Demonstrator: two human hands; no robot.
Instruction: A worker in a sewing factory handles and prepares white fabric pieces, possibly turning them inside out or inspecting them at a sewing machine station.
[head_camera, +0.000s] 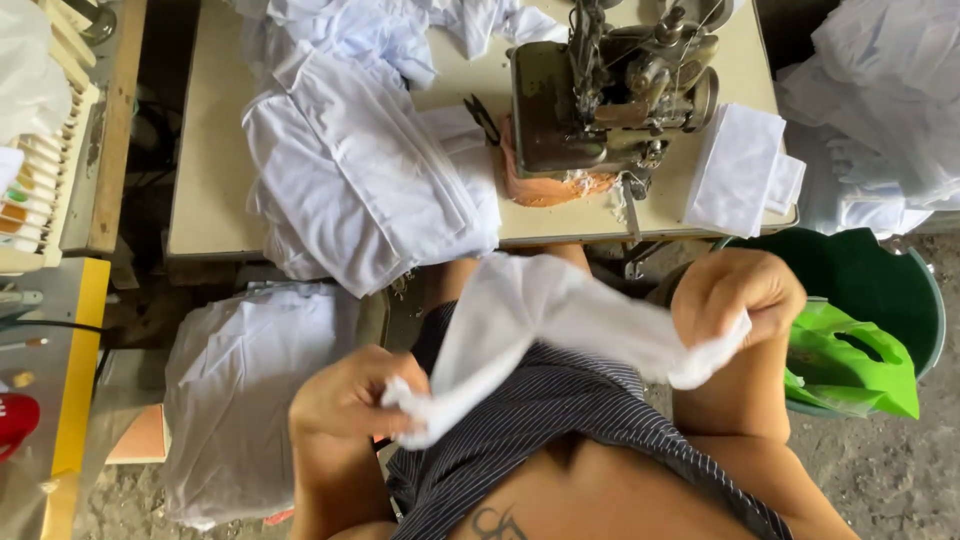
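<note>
Seated at the bench, seen from the head camera. Both hands work one small piece of thin white cloth (560, 320), stretched in the air over the lap, below the table edge.

Left hand (350, 395): fingers pinched shut on the lower end of the white cloth piece, bunching it so the end stays gathered.

Right hand (735, 295): closed on the upper end, held higher, so the piece runs slantwise between the two grips and pulls fairly flat, edges easier to see.

Ahead, on the cream-coloured worktable (210, 150), stands an old grey-green metal sewing machine (610, 95) on an orange pad, within arm's reach. A heap of folded white garments (360, 170) lies left of it, partly hanging over the table's near edge. A smaller stack of folded white pieces (740, 170) sits just right of the machine.

By the right knee, a dark green round bucket (880, 290) holds a bright green plastic bag (850, 365). A bundle of white fabric (240, 390) rests on the floor at left.
</note>
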